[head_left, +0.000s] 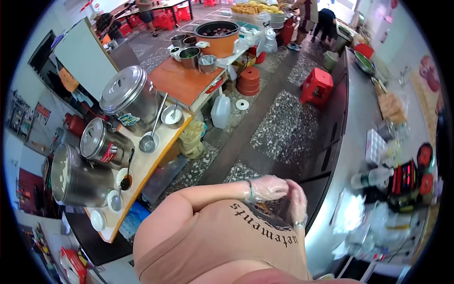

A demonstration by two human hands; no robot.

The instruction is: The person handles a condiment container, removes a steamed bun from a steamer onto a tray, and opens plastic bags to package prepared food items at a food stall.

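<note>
My left hand (pixel 269 188), in a clear plastic glove with a dark band at the wrist, reaches across in front of my chest. Its fingers are curled and closed. My right hand (pixel 297 203), gloved the same way, meets it at the fingertips, with its fingers pressed together and bent toward the left hand. Whether anything sits between the fingers is hidden. Both hands are close to the brown shirt (pixel 227 236) with dark lettering, left of the steel counter (pixel 326 222).
At left, a wooden-edged table (pixel 153 168) bears large lidded steel pots (pixel 130 97), bowls and a ladle (pixel 150 137). An orange cooker (pixel 217 40) stands farther back. A red stool (pixel 317 86) is beside the right counter, which holds a bottle (pixel 371 178) and plastic bags. People stand in the background.
</note>
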